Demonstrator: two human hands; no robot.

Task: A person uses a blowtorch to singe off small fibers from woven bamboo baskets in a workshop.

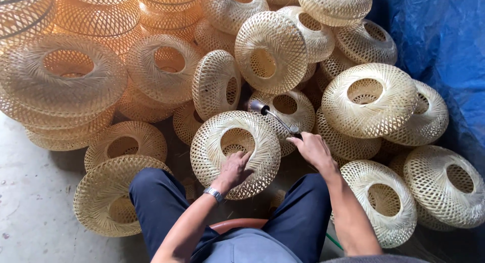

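We see woven bamboo shades heaped all around us, from nine o'clock through twelve to four o'clock. A tall stack of wide shades (63, 81) rises at ten o'clock, darker golden ones (96, 15) lie behind it at eleven, and a large pale ring-shaped shade (370, 101) sits at two o'clock. A blue tarpaulin (444, 46) hangs at one to three o'clock behind the pile. Grey concrete floor (30, 192) shows at eight o'clock, where a flatter shade (108, 195) leans against our left knee. Our dark blue trousers (161, 202) fill the lower middle.

The shade in hand (235, 153) stands tilted at the centre, just above our knees, its round opening facing us. Neighbouring shades press close at twelve and three o'clock, so it is hemmed in on those sides.

Our left hand (235, 169) lies on the lower rim of that shade, at six o'clock of its opening; the fingers are spread slightly and curl over the weave, pressing rather than clamping, with a metal wristwatch (214, 193) on the wrist. Our right hand (312, 149) sits at three o'clock of the shade, just beside it, fingers closed round the handle of a slim metal nozzle tool (275, 116) whose round head points toward eleven o'clock, above the shade's upper rim.
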